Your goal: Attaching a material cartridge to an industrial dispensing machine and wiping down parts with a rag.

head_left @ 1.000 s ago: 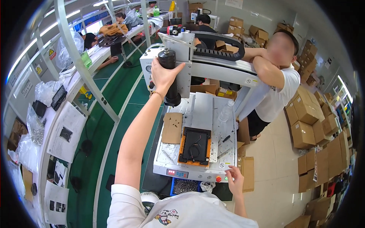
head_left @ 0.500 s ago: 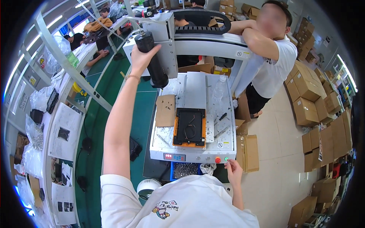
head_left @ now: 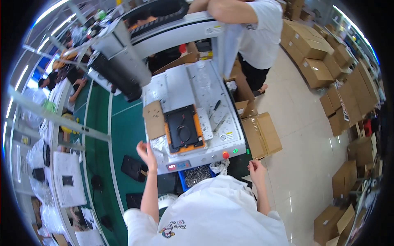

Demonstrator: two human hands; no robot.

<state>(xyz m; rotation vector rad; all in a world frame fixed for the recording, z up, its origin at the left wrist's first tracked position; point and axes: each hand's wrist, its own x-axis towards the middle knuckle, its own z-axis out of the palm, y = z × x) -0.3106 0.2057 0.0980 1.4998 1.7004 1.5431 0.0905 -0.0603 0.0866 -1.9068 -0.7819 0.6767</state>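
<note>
My left hand (head_left: 147,156) is off the machine's left front corner, fingers apart and holding nothing. To the right of the front panel, my right hand (head_left: 257,172) has its fingers curled together; anything in them is hidden. Between the hands stands a white benchtop machine (head_left: 223,123) with a red stop button (head_left: 225,155) and a lit green button (head_left: 235,151). On its bed, a black rectangular housing (head_left: 177,133) with a thin cable (head_left: 187,133) lies in an orange fixture (head_left: 200,130). The black cylindrical tool head (head_left: 117,78) hangs at the upper left.
Beside the fixture lie a cardboard piece (head_left: 153,119) and a black-handled tool (head_left: 216,105). A clear bottle (head_left: 203,76) stands farther back. Below the panel sits a blue bin (head_left: 183,180) of small metal parts. Another person (head_left: 260,37) leans on the frame; open cartons (head_left: 262,133) stand at right.
My left hand has let go of the black tool head and come down to the machine's front left. My right hand has drawn away from the green button. The view has turned.
</note>
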